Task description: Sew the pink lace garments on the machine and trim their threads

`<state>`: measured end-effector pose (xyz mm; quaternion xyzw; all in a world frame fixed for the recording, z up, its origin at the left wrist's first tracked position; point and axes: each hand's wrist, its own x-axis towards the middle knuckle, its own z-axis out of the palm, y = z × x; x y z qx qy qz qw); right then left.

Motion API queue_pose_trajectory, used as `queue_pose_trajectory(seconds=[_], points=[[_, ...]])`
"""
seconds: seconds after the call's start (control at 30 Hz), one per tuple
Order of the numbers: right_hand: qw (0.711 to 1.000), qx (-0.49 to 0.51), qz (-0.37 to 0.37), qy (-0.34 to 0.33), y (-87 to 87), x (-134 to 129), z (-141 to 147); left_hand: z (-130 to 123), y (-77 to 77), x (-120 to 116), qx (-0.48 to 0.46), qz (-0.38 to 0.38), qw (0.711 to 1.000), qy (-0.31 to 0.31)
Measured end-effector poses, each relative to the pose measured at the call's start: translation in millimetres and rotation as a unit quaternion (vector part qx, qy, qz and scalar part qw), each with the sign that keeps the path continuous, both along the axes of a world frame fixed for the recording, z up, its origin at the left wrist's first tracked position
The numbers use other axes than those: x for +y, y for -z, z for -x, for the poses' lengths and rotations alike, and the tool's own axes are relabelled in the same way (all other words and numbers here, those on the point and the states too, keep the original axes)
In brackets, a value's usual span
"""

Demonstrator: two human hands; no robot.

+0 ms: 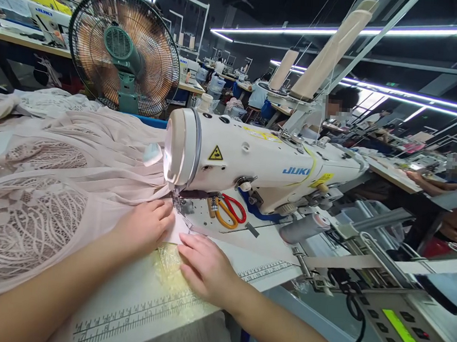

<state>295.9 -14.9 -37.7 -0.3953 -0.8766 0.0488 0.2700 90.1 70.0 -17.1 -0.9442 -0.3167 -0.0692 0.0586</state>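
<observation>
A white sewing machine (229, 150) stands in front of me, its needle and presser foot (177, 199) low over pale pink fabric (177, 232). My left hand (144, 227) lies on this fabric just left of the presser foot, fingers stretched out and pressing down. Nearer to me, my right hand (207, 268) rests its spread fingertips on the fabric's near edge. Under and beside that edge is a shiny yellowish patch (166, 268) on the table. More pink fabric with lace panels (31, 226) spreads to the left, partly beneath my left forearm.
Orange- and red-handled scissors (228, 212) lie beneath the machine arm. A grey thread cone (306, 227) is right of them. Ruler markings (134, 315) line the table's front. A large fan (123, 51) stands behind, and a control panel (400, 326) at lower right. Other people work further back.
</observation>
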Motion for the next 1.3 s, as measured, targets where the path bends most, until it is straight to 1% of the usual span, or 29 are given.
queue_pose_trajectory(seconds=[0.1,0.13,0.2,0.3,0.43,0.5,0.6,0.77,0.87,1.07,1.3], points=[[0.999,-0.026,0.029,-0.028,-2.5,1.3,3.3,-1.6,-3.3,-12.4,0.008,-0.012,0.999,0.035],[0.998,-0.034,0.034,-0.037,-3.4,1.9,4.5,-2.3,-4.0,-17.6,0.015,-0.006,0.999,0.033],[0.997,-0.047,0.038,-0.051,-5.0,3.4,6.6,-3.5,-4.7,-26.8,0.04,0.018,0.999,0.009],[0.996,-0.058,0.045,-0.059,-6.0,4.9,7.7,-3.9,-4.0,-32.5,0.068,0.046,0.996,-0.015],[0.996,-0.052,0.039,-0.059,-4.1,5.2,6.1,-2.3,-1.6,-29.2,0.07,0.026,0.997,0.027],[0.997,-0.045,0.034,-0.06,-2.8,5.0,5.1,-1.0,-0.4,-26.9,0.077,0.019,0.996,0.035],[0.997,-0.034,0.03,-0.059,-2.1,4.8,4.2,1.5,-0.4,-23.0,0.081,0.016,0.996,0.024],[0.997,-0.03,0.032,-0.058,-3.2,4.8,3.4,5.4,-5.7,-10.8,0.072,0.025,0.997,0.027],[0.997,-0.027,0.033,-0.06,-3.4,4.8,3.0,6.2,-8.3,-6.4,0.074,0.027,0.997,0.012],[0.997,-0.019,0.03,-0.062,-4.1,4.3,2.4,6.3,-9.7,-9.2,0.086,0.039,0.995,0.016],[0.997,-0.018,0.04,-0.066,-6.8,4.2,1.9,11.4,-11.6,-12.1,0.079,0.061,0.995,-0.014]])
